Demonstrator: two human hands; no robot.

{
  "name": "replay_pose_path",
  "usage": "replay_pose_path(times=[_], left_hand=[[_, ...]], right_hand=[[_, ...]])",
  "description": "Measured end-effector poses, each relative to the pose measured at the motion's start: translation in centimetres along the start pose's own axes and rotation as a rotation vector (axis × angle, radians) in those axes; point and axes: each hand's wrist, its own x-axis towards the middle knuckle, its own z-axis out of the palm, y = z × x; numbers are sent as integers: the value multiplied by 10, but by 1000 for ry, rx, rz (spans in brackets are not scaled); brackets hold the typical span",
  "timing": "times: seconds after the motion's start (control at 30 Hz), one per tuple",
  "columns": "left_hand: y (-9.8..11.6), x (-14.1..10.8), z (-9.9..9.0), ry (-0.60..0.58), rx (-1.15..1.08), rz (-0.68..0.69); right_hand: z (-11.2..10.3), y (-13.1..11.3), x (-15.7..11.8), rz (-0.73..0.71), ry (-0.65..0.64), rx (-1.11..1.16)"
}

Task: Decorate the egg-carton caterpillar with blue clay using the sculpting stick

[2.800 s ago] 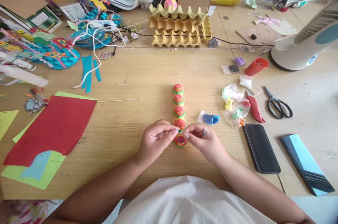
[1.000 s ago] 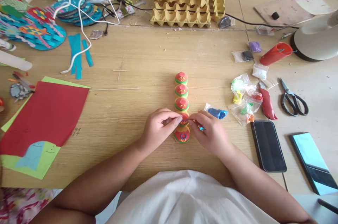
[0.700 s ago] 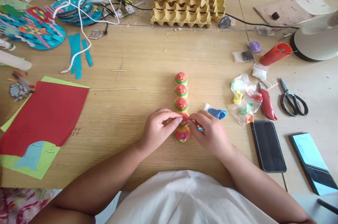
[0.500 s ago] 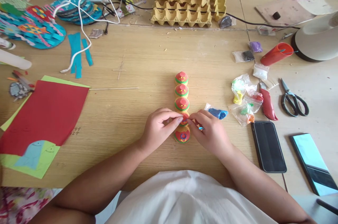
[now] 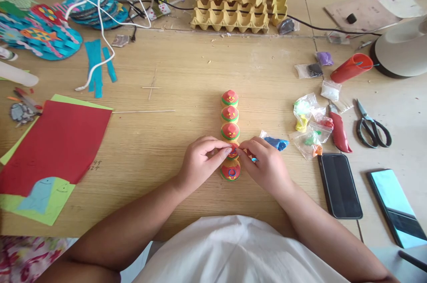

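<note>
Head view: I see a wooden table (image 5: 180, 65) with a red sheet (image 5: 63, 140) at nine o'clock and egg cartons (image 5: 230, 14) at twelve. My left hand (image 5: 200, 160), at the row's eight o'clock, and right hand (image 5: 265, 160), at its four, are in narrow pinches by the fourth dome from the top; I cannot tell what they grip. Red-topped, green-rimmed domes (image 5: 230, 131) form that central upright row. Blue clay (image 5: 276, 143) lies bagged at three; a blue bit (image 5: 254, 159) shows beneath my right fingers.

Both forearms angled inward; left hand (image 5: 199, 163) and right hand (image 5: 266, 162) near each other, fingertips pinched.
</note>
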Motion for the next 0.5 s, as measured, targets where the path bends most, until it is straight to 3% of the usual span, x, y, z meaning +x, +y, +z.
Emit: replay_pose_path(times=[0.5], left_hand=[[0, -3, -5, 32, -69, -77]], right_hand=[[-7, 1, -5, 65, 35, 188]])
